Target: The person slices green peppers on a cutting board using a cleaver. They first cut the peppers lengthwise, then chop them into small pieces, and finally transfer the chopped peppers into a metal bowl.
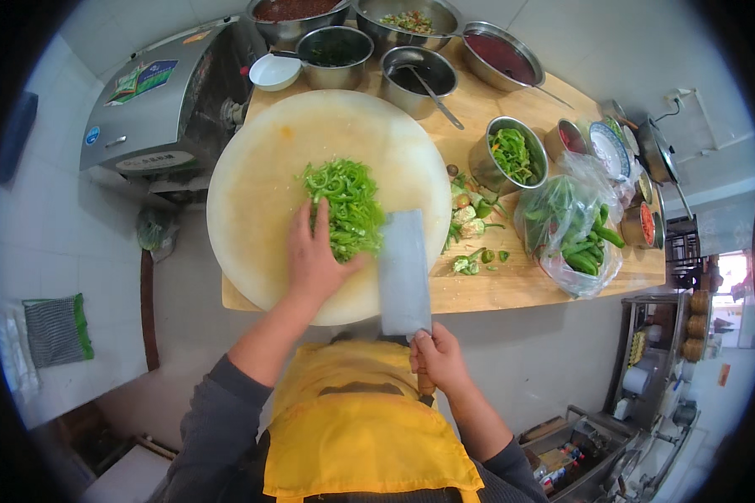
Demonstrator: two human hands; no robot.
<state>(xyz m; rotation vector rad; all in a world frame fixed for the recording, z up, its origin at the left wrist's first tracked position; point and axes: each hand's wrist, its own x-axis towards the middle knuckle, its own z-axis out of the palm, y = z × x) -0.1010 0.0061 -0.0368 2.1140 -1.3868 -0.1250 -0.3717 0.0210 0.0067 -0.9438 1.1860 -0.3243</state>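
Note:
A pile of thinly sliced green peppers lies on a round, pale cutting board. My left hand rests at the pile's near left side, fingers spread, the fingertips touching the slices. In my right hand is the wooden handle of a cleaver. Its broad blade lies nearly flat over the board's right edge, its left side up against the pile. The blade hides part of the board beneath it.
Right of the board lie pepper trimmings, a steel pot of cut peppers and a plastic bag of whole green peppers. Steel bowls, including a pot with a ladle, line the wooden table's back. A grey machine stands left.

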